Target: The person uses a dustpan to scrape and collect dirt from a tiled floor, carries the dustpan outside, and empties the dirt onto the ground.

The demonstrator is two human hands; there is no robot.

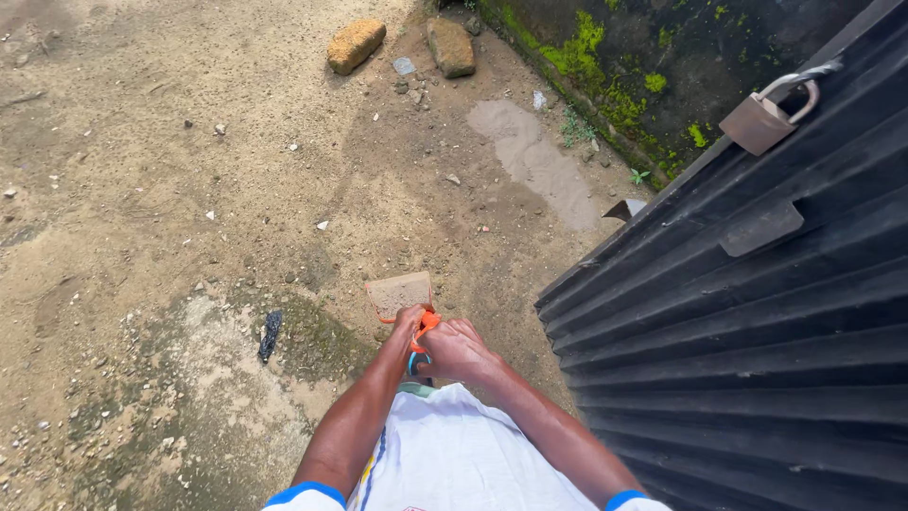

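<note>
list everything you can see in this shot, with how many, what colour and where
trowel: one, sandy grey blade with an orange handle, centre, held over the ground
bricks: two, yellow-brown, top centre on the dirt
padlock: one, brown body with a silver shackle, top right on the gate
gate: one, black ribbed metal, right side
latch plate: one, dark, on the gate below the padlock
wall: one, dark with green moss, top right
sand patch: one, pale grey, beside the wall's foot
dark scrap: one, black, on the ground left of centre
ground: brown dirt with small stones
shirt: white with blue cuffs, bottom centre
left hand: on the trowel handle
right hand: on the trowel handle
</note>
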